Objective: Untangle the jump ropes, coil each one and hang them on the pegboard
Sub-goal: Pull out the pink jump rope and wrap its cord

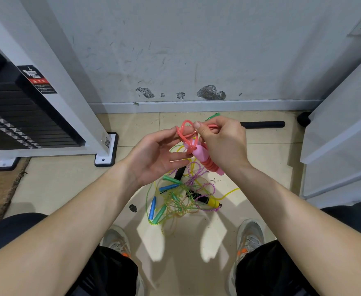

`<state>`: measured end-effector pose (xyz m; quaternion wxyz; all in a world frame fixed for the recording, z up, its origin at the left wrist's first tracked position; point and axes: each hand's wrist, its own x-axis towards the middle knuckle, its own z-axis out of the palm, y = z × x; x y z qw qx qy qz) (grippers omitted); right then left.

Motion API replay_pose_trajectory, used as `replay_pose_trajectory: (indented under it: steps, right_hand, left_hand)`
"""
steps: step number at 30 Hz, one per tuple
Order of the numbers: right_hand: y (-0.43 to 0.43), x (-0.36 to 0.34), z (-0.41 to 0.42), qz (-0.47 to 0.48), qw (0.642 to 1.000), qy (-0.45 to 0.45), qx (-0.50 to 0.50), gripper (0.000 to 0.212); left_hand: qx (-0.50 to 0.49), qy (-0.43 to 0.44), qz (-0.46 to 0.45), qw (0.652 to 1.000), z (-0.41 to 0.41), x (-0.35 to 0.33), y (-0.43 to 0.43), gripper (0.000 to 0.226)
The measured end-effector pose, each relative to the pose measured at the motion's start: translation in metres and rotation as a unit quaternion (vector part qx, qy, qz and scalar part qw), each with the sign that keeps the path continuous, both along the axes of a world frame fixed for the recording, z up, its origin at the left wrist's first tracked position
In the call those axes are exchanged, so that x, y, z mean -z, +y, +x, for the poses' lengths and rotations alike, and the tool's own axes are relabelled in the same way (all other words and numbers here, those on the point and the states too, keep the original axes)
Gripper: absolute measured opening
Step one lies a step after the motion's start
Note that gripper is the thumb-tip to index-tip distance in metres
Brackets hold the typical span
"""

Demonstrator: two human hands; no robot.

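- Coral jump rope (185, 133): smooth, glossy plastic cord, bent into tight loops. Its pink handle (205, 160) hangs below the loops; it has a smooth pale upper part and a ribbed, darker grip lower down.
- Right hand (223, 142): fingers curled, thumb pressed on top, pinching the coral cord at the far side of the loops. The pink handle hangs just below this hand, against the heel of the palm.
- Left hand (154, 159): palm turned up and to the right, fingers loosely spread and lightly bent. The uppermost fingertips touch the cord loop; I see no closed grip there.
- Both hands are held up over the floor, centre of view, with the coral rope between them.
- Remaining tangle (181, 195): it lies on the beige tile floor (68, 189), directly beneath the hands and between my operator's grey shoes (250, 238). It is made of thin translucent green and yellow cords and a purple-white twisted cord, all interlaced. Sticking out of it are blue handles (153, 205), green handles (171, 180), a yellow handle (212, 202) and black handles.
- A black cylindrical handle (262, 124) lies far right by the scuffed grey wall (175, 50).
- Left: a white machine frame (72, 92) with a black weight stack (15, 116).
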<state>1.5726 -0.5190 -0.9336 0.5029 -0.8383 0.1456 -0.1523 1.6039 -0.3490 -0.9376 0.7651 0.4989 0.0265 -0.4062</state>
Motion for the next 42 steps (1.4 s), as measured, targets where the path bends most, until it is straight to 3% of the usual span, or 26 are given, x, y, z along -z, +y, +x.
replay_pose_trajectory:
  steps: [7, 13, 15, 22, 27, 35, 39, 42]
  right_hand:
    - [-0.008, 0.002, 0.001, 0.008, 0.997, 0.022, -0.078, 0.018]
    - [-0.014, 0.001, 0.001, -0.059, 0.983, -0.008, -0.174, 0.012]
    - [-0.017, -0.001, 0.002, -0.028, 0.982, -0.016, -0.186, 0.015]
    - [-0.011, 0.000, 0.000, -0.013, 0.988, -0.056, -0.143, 0.025]
    - [-0.008, 0.001, 0.000, -0.071, 0.988, -0.044, -0.133, 0.014]
    - [-0.002, 0.009, 0.002, 0.068, 0.993, 0.019, -0.098, 0.019]
    - [-0.005, 0.006, 0.001, 0.196, 0.970, 0.062, -0.126, 0.015]
    - [-0.006, 0.008, 0.001, 0.224, 0.963, 0.059, -0.140, 0.010]
  left_hand:
    - [0.005, 0.033, -0.005, 0.999, 0.000, 0.001, 0.002, 0.039]
    - [0.007, 0.030, -0.004, 1.000, 0.002, -0.001, 0.005, 0.045]
    - [0.003, 0.027, 0.000, 1.000, 0.001, -0.001, 0.005, 0.042]
    - [0.028, 0.012, 0.004, 1.000, 0.002, -0.004, 0.006, 0.042]
    - [0.036, -0.020, 0.037, 0.998, 0.002, -0.003, 0.004, 0.039]
    - [0.045, -0.091, 0.124, 0.987, 0.005, -0.007, 0.006, 0.038]
    - [0.050, -0.122, 0.144, 0.981, 0.003, -0.006, 0.005, 0.035]
    - [0.048, -0.126, 0.148, 0.980, 0.002, -0.004, 0.005, 0.035]
